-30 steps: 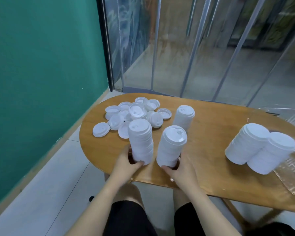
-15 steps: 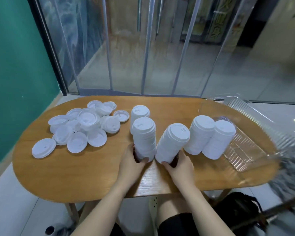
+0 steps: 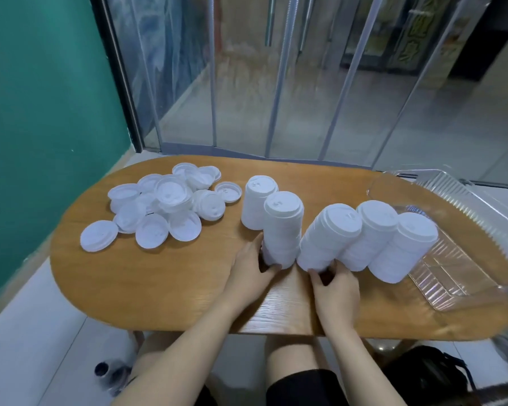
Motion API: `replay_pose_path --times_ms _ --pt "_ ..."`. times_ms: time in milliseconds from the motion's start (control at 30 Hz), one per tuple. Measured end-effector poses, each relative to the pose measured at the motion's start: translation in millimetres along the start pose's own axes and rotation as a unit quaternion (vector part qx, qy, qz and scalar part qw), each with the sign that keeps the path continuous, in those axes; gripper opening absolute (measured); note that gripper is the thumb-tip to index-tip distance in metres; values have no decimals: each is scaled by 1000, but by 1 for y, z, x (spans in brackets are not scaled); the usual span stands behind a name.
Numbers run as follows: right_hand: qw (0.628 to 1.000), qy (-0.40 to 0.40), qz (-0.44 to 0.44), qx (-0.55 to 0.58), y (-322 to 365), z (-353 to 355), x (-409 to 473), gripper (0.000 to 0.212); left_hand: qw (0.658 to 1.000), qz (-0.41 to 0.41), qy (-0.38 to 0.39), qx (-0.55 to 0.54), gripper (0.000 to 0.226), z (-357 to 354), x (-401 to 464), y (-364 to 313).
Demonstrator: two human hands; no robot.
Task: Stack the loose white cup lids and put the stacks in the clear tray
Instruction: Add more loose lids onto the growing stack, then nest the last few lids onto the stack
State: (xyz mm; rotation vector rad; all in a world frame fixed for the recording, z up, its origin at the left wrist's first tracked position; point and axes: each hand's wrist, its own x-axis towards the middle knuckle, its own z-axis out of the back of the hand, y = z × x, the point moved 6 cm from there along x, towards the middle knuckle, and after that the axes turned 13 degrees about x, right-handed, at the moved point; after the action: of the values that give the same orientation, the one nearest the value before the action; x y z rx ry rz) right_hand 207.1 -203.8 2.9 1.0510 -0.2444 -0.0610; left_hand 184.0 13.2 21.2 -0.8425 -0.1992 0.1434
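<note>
Near the front edge of the wooden table (image 3: pixel 147 276), the left hand (image 3: pixel 248 271) grips an upright lid stack (image 3: pixel 282 227) and the right hand (image 3: pixel 336 285) grips a leaning lid stack (image 3: pixel 327 235), loose lids (image 3: pixel 159 206) lying toward the left end and the clear tray (image 3: pixel 464 259) at the right end.

No readable text, label, brand or number is to be found. Small embossed marks are seen on the tops of the white lid stacks (image 3: pixel 282 227) at the centre of the frame, but they are too small to be read; the ornament behind the glass at upper right is blurred
</note>
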Motion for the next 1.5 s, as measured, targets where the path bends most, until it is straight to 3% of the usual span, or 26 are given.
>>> replay_pose_path --times_ms 100,167,300,400,533,667,833,967,1100,1300,1500 --pt "997 -20 -6 69 11 5 -29 31 999 44 -13 -19 62 6 -8 21" --pt "995 -21 10 96 21 1 -46 29 995 83 -22 -49 56 10 -13 39" --pt "983 105 70 130 51 -38 -66 18 992 79 -75 -59 37 27 -15 52" --pt "966 200 103 128 70 -79 -72 32 989 85 -103 -69 34 42 -2 69" --pt "956 256 69 127 79 -125 -68 67 991 79 -75 -80 42 57 24 81" --pt "963 230 36 137 85 -154 -53 82 983 105 10 -152 49 51 53 85" --pt "973 156 24 166 93 -179 -29 91 979 90 43 -179 48 39 94 92" --pt "980 74 13 184 92 -187 -13 100 982 59 78 -161 76 33 121 98" --pt "984 15 13 179 85 -192 5 96 977 29 116 -179 51 34 133 84" --pt "980 46 -6 195 74 -200 12 92 957 43 150 -243 58 33 135 78" --pt "970 114 -6 216 72 -201 3 90 960 44 139 -238 61 54 102 81"
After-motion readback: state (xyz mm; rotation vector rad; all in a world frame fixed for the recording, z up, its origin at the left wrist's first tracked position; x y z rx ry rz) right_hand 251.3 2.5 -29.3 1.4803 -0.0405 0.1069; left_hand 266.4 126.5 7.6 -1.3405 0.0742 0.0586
